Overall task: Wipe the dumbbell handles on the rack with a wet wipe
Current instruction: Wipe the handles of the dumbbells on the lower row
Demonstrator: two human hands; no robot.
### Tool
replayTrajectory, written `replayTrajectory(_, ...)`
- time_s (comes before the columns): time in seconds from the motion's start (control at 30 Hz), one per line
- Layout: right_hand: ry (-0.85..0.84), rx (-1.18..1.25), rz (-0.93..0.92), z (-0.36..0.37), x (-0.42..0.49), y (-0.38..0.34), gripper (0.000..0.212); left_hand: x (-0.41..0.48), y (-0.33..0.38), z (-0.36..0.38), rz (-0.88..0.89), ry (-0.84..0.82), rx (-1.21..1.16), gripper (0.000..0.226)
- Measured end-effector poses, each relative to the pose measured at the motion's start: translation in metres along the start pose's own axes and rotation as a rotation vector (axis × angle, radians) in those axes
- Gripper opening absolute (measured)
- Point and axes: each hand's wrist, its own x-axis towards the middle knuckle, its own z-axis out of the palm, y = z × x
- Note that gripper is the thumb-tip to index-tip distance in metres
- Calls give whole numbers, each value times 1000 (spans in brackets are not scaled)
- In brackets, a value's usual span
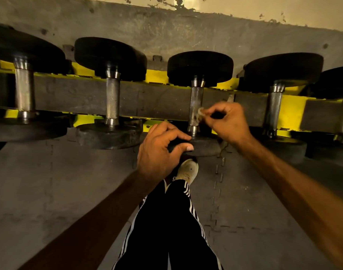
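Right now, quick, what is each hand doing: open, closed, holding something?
Left hand: closed, gripping the near plate of one dumbbell.
Right hand: closed, pinching the wet wipe against that dumbbell's handle.

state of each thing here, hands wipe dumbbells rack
middle dumbbell: lying across the rack
wet wipe: crumpled, against that dumbbell's handle
right hand: fingers pinching the wet wipe
left hand: gripping the middle dumbbell's near end
other dumbbells: on the rack, untouched
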Motion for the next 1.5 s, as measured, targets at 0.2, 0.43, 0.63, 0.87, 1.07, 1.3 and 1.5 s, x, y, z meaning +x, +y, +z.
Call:
replayTrajectory(0.2,30,-206,-284,3,6,-12,12,-2,-1,3,4,36,-10,20)
replayTrajectory(0.43,-405,-753,-507,11,20,-33,18,0,-3,0,7,17,-10,20)
replayTrajectory(0.63,-326,-1222,-453,13,46,-70,15,-5,-1,-1,57,30,32,19)
replayTrajectory(0.87,-721,-1289,-313,47,45,-98,13,-20,-13,-6,216,27,178,27)
replayTrajectory(1.07,-472,-1324,-304,31,50,-97,18,-17,-18,-11,318,9,253,28)
replayTrajectory(1.3,-611,-1330,-319,36,46,-98,19,-10,-22,-15,348,-47,237,28)
replayTrajectory(1.5,-651,-1312,-347,42,38,-100,21,-8,-22,-15,338,-63,225,27)
